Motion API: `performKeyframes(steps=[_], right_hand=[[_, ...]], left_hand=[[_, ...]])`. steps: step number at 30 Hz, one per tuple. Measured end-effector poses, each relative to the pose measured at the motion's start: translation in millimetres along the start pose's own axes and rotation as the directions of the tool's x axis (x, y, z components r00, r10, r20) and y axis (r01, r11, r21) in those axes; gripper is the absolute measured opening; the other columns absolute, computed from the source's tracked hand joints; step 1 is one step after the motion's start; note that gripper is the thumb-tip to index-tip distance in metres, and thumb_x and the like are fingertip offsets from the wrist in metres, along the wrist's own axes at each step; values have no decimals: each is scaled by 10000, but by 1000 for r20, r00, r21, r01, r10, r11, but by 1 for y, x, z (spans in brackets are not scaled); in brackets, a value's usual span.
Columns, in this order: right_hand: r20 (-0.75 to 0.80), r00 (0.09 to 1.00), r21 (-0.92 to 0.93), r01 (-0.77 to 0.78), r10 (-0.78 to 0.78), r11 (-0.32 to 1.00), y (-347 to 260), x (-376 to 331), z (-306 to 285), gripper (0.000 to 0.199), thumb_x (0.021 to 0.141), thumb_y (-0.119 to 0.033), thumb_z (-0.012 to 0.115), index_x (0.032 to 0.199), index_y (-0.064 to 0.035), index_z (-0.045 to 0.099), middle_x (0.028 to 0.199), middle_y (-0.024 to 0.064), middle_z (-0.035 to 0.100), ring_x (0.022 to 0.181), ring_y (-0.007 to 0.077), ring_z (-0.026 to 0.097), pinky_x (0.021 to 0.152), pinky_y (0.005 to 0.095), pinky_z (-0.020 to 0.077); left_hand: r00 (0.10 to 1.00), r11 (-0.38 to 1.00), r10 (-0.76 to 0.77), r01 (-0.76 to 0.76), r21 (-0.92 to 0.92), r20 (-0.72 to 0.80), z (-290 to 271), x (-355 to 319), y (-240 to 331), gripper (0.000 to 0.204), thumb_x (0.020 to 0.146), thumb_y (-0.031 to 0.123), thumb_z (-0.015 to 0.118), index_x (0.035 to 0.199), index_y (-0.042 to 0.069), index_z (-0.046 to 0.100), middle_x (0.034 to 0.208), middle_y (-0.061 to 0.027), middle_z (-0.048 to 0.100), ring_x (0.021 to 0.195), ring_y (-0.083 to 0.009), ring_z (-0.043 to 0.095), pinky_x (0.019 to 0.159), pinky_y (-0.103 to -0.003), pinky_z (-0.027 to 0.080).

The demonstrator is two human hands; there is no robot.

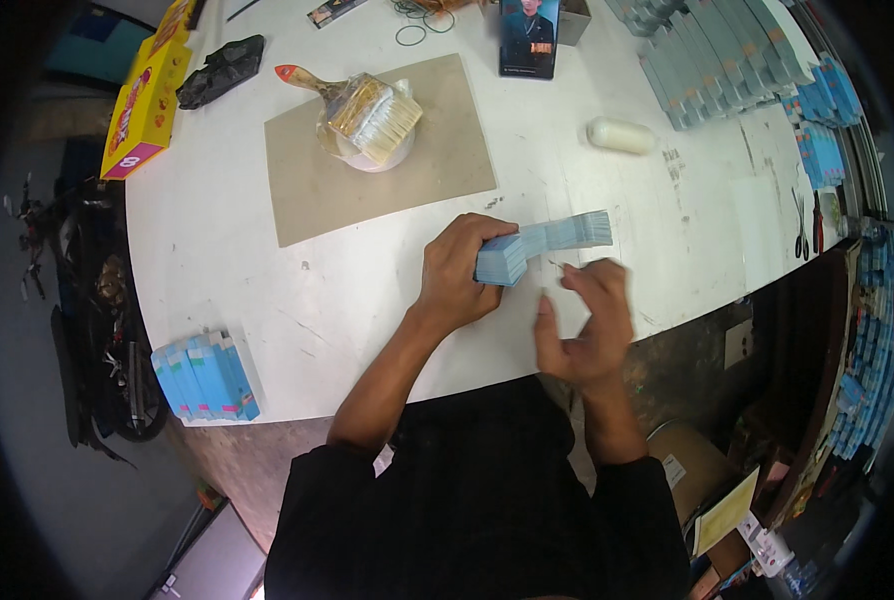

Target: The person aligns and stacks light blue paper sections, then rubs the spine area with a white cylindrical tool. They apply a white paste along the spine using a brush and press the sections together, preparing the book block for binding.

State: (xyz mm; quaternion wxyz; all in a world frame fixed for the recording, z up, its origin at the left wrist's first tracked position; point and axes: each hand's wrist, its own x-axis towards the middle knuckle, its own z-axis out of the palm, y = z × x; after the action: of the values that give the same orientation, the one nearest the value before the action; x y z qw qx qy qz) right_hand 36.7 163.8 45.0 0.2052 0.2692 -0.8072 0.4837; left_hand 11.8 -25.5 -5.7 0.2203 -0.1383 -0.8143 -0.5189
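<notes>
Over the middle of the white table, my left hand point(459, 270) is closed round one end of a light blue bundle of paper slips point(503, 260). The bundle narrows at its middle, and its layered far end fans out to the right. My right hand point(592, 325), a little blurred, is just right of and nearer than the bundle. Its thumb and index finger are apart, and it does not touch the paper. A thin dark bit shows by the index fingertip; I cannot make out what it is.
A wide brush point(377, 115) lies across a white tub point(392, 160) on a grey board point(447, 190). Beyond are a thread spool point(620, 135), a phone point(529, 40) and stacked grey bundles point(717, 65). Blue bundles point(205, 375) stand front left; scissors point(800, 225) lie at the right edge.
</notes>
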Motion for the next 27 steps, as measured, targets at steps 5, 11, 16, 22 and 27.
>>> performKeyframes(steps=[5, 11, 16, 22, 27], right_hand=[[-86, 996, -46, 35, -39, 998, -4, 6, 46, 569, 803, -33, 856, 1329, 42, 653, 1092, 195, 642, 928, 317, 647, 767, 386, 537], [-164, 986, -88, 26, -40, 996, -3, 13, 52, 480, 789, -26, 865, 1248, 1, 728, 1041, 159, 652, 919, 304, 656, 773, 391, 542], [-266, 961, -88, 52, -74, 995, 6, 9, 59, 466, 763, -7, 865, 1213, 22, 745, 1066, 180, 664, 877, 299, 678, 737, 384, 579], [-452, 890, 49, 84, -53, 995, 2, 2, 70, 324, 814, -71, 858, 1125, -52, 770, 989, 96, 670, 831, 224, 643, 676, 353, 529], [-487, 871, 41, 98, -66, 994, 10, 14, 69, 336, 798, -59, 843, 1123, -29, 765, 1046, 120, 686, 853, 222, 664, 699, 355, 541]], left_hand=[[1000, 1000, -4, 5, 8, -27, 2, 0, 5, 430, 686, -40, 759, 1101, 23, 668, 981, -146, 723, 862, -340, 723, 746, -396, 601], [996, 996, -91, 91, 0, 14, 1, 4, 5, 356, 746, 51, 755, 1092, 19, 677, 984, -158, 722, 862, -334, 723, 750, -404, 589], [976, 975, -219, 219, 39, 7, 5, -9, -9, 277, 909, 212, 717, 1095, 8, 689, 941, -118, 720, 833, -217, 697, 742, -352, 556], [971, 952, -234, 220, 213, 41, 7, -21, -22, 280, 956, 261, 686, 1098, 20, 701, 973, -109, 738, 854, -224, 708, 763, -358, 568], [987, 926, -156, 135, 353, 33, 11, -9, 3, 265, 959, 254, 689, 1098, 28, 704, 996, -111, 749, 875, -238, 720, 778, -362, 575]])
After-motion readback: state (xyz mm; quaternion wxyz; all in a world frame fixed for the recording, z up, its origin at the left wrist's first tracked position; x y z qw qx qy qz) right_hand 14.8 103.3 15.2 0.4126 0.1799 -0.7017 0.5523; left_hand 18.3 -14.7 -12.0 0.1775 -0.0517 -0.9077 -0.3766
